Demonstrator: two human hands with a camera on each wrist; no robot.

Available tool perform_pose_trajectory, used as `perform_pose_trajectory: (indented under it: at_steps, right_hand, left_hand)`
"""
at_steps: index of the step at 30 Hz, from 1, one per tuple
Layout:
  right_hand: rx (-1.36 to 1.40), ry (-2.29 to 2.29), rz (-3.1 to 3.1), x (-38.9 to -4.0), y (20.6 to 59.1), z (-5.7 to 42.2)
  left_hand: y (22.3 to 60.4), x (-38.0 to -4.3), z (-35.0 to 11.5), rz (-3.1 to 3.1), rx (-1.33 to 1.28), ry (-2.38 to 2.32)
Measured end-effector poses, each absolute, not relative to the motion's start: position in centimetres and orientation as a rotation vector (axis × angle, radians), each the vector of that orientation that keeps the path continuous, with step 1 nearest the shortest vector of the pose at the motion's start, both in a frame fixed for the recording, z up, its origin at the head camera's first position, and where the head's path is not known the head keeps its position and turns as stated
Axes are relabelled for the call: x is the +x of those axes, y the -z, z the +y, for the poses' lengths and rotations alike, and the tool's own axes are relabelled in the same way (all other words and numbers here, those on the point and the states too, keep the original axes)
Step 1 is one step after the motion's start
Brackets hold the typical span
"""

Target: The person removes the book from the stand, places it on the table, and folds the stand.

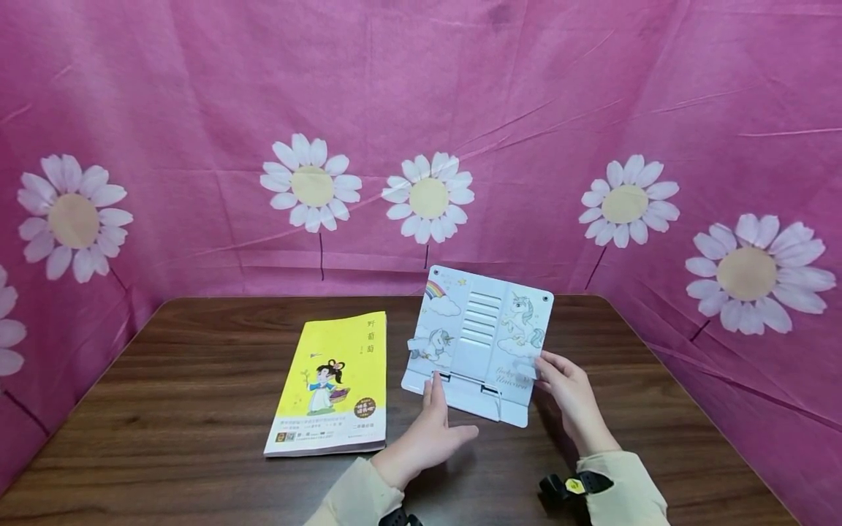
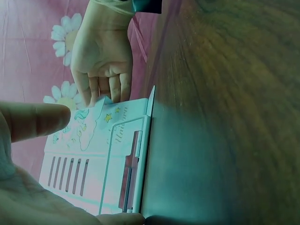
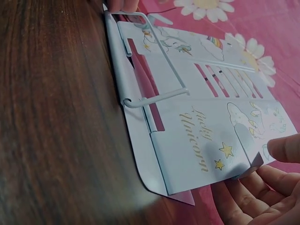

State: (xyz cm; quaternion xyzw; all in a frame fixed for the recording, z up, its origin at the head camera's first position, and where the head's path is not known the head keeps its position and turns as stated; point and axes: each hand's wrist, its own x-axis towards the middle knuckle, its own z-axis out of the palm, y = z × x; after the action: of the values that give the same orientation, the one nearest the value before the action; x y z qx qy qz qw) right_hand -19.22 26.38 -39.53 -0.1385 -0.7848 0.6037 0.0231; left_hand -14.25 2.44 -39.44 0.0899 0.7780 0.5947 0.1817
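Note:
A white metal book stand [image 1: 482,353] printed with unicorns, clouds and a rainbow stands tilted back on the table. It has slots down its middle, a wire page holder [image 3: 168,58] along its front and small side clips. My right hand [image 1: 571,394] grips its right edge beside the clip, thumb in front and fingers at the back, as the right wrist view shows. At the lower left front, my left hand [image 1: 430,440] touches the bottom ledge with straight fingertips. Its thumb [image 2: 40,121] sticks out, apart from the stand.
A yellow paperback book [image 1: 342,380] with a cartoon girl on its cover lies flat on the brown wooden table [image 1: 184,394], left of the stand. Behind the table hangs a pink cloth [image 1: 513,95] with large white daisies. Dark bands circle both wrists.

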Motion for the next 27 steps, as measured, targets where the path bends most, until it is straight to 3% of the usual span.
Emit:
perform_pose_trajectory:
  at_steps: [27]
  right_hand:
    - [-0.417,-1.806,-2.452,-18.7,39.2,25.8]
  left_hand:
    - [39.6,-16.4,2.5,2.251,0.173,-1.693]
